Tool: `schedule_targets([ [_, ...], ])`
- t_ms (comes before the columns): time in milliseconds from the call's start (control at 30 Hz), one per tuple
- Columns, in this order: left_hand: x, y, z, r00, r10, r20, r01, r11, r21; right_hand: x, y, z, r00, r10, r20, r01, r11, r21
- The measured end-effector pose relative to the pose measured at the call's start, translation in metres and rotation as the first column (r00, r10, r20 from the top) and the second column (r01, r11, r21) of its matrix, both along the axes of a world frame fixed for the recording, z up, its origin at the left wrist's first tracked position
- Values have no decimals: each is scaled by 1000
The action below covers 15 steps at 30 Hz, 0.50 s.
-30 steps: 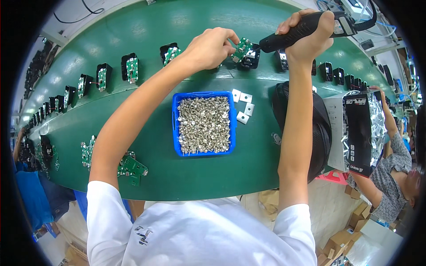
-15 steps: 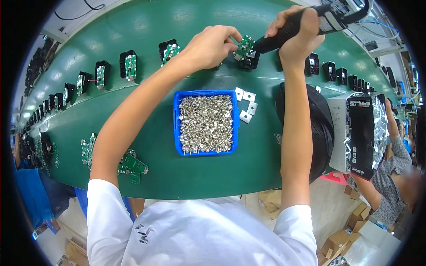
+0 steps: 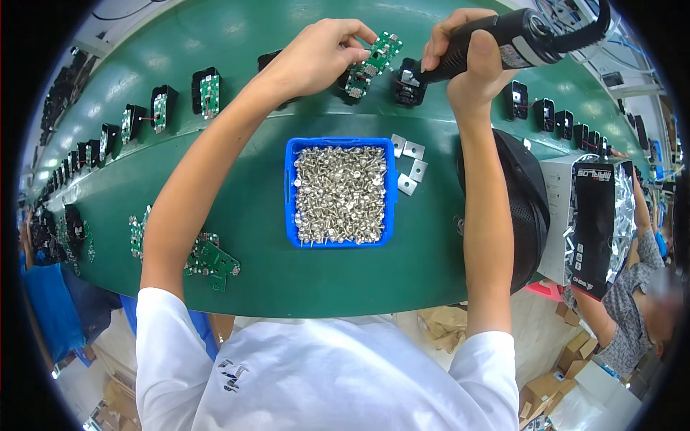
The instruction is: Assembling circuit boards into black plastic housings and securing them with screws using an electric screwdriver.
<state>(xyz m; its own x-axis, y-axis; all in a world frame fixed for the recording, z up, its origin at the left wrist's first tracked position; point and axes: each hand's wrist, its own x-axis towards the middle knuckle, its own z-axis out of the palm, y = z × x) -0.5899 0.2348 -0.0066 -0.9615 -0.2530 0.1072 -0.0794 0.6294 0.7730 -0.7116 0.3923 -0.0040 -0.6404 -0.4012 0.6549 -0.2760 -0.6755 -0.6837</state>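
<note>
My left hand (image 3: 320,59) pinches the edge of a green circuit board (image 3: 385,52) and holds it up at an angle. My right hand (image 3: 474,57) is wrapped round a black electric screwdriver (image 3: 507,47), whose tip end points down and left. That tip is at a small open black housing (image 3: 410,92) on the table; whether it touches a screw cannot be made out. Beside the housing, another green board (image 3: 357,85) sits below the raised one. Nearer to me stands a blue tray (image 3: 290,194) heaped with silver screws (image 3: 340,194).
Square metal plates (image 3: 412,150) lie right of the tray. A black mesh-covered object (image 3: 528,208) and a black-and-white box (image 3: 593,223) of metal parts stand farther right. Black housings (image 3: 164,100) line the far side. Loose boards (image 3: 215,262) lie near my left arm. A co-worker's arm (image 3: 596,316) shows at right.
My left hand has moved up and left, lifting the board away from the black housing. The screwdriver tip stays at the housing. The view has shifted slightly.
</note>
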Motion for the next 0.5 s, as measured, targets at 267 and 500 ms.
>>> schedule_targets([
  [267,3,-4,-6,998,-36,-44,36,999,-3,-7,8,5,986,-47,-163,73,985,156],
  [500,-8,0,3,998,-53,31,52,998,22,-30,21,15,987,-113,114,99,987,129],
])
